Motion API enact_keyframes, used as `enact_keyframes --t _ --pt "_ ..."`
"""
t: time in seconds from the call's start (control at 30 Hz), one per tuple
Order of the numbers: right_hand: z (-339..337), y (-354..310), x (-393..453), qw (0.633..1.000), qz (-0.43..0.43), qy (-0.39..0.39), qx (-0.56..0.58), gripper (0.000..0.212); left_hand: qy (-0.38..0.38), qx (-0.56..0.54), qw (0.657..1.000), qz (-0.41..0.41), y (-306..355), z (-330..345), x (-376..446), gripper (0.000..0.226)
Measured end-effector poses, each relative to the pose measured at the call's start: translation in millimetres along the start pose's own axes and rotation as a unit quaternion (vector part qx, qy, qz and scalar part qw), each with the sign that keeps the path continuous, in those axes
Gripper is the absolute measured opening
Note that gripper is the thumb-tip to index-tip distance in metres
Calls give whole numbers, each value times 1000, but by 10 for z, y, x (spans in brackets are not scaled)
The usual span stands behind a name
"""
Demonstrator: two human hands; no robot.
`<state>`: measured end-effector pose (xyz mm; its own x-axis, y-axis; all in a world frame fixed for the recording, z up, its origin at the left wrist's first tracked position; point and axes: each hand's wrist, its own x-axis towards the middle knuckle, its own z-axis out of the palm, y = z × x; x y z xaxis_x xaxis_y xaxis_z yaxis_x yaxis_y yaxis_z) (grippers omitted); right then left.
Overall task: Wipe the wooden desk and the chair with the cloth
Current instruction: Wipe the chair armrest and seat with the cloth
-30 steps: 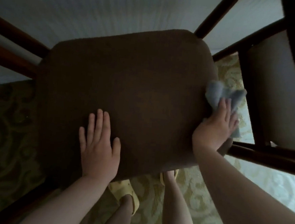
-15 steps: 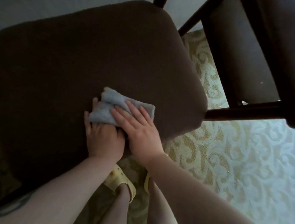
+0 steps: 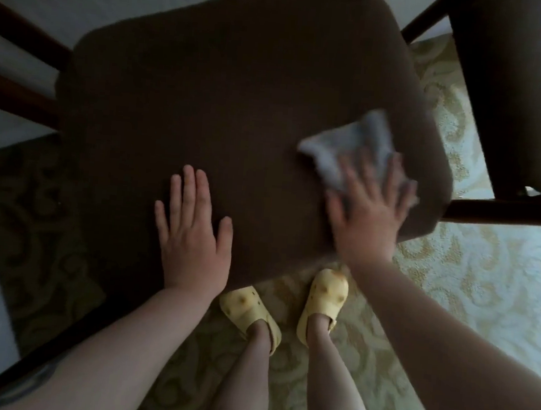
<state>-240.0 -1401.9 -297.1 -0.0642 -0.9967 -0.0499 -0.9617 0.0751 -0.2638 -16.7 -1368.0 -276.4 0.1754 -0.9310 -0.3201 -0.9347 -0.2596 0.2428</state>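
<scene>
Right hand (image 3: pixel 367 212) presses flat, spread fingers on the cloth (image 3: pixel 348 149); left hand (image 3: pixel 192 231) lies flat, holding nothing. Best to overlap strokes across the chair seat (image 3: pixel 222 104).

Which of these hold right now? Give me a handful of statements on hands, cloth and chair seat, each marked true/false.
1. The right hand presses the cloth with spread fingers. True.
2. The left hand holds the cloth. False: it lies flat on the chair seat, bare.
3. The cloth sits near the seat's right edge. True.
4. The cloth lies on the carpet. False: it is on the seat.
</scene>
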Motion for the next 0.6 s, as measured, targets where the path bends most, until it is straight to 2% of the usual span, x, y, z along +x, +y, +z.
enact_keyframes --t 0.03,0.07,0.1,0.13,0.17,0.2,0.23,0.27,0.3,0.33,0.37,0.4,0.43,0.47,0.5,0.53,0.57,0.6 --pt "-21 -72 54 993 114 24 20 51 9 -4 1000 -25 -58 5 -31 69" --pt "12 -268 47 983 179 35 20 50 19 -14 998 -52 -112 15 -65 68" --pt "65 -530 -24 983 179 31 24 51 27 -26 996 -79 -151 19 -94 67" --pt "140 -811 -159 995 100 8 25 51 36 -39 993 -106 -183 24 -120 68" --pt "227 -1062 -334 997 -55 -44 28 52 52 -50 988 -135 -226 16 -144 68" --pt "271 -1202 -505 969 -222 -106 22 53 70 -59 982 -163 -258 7 -154 69" --pt "276 -1213 -536 922 -352 -161 17 53 91 -69 974 -196 -298 -20 -177 71" --pt "283 -1110 -406 888 -425 -175 18 52 107 -85 965 -224 -319 -41 -196 71" --pt "272 -1004 -218 890 -429 -151 28 51 119 -102 955 -250 -351 -50 -222 69" --pt "273 -903 0 925 -362 -108 36 50 125 -118 945 -277 -371 -43 -241 67" --pt "241 -834 216 968 -239 -58 47 50 127 -136 935 -303 -388 -18 -248 65" --pt "208 -883 343 993 -111 -3 44 49 129 -156 922 -330 -417 12 -257 63" --pt "253 -1039 346 999 -30 27 30 49 132 -176 911 -349 -437 44 -261 62" --pt "337 -1259 259 998 -49 28 27 51 139 -196 901 -362 -463 72 -264 61" --pt "437 -1483 89 987 -155 3 32 54 152 -217 890 -370 -483 67 -260 62" --pt "519 -1677 -144 947 -311 -63 46 56 173 -242 879 -372 -514 52 -254 64" --pt "531 -1814 -321 879 -451 -148 51 58 202 -266 867 -371 -556 22 -257 64" --pt "480 -1866 -344 806 -549 -218 32 60 229 -284 858 -362 -579 -5 -256 62"
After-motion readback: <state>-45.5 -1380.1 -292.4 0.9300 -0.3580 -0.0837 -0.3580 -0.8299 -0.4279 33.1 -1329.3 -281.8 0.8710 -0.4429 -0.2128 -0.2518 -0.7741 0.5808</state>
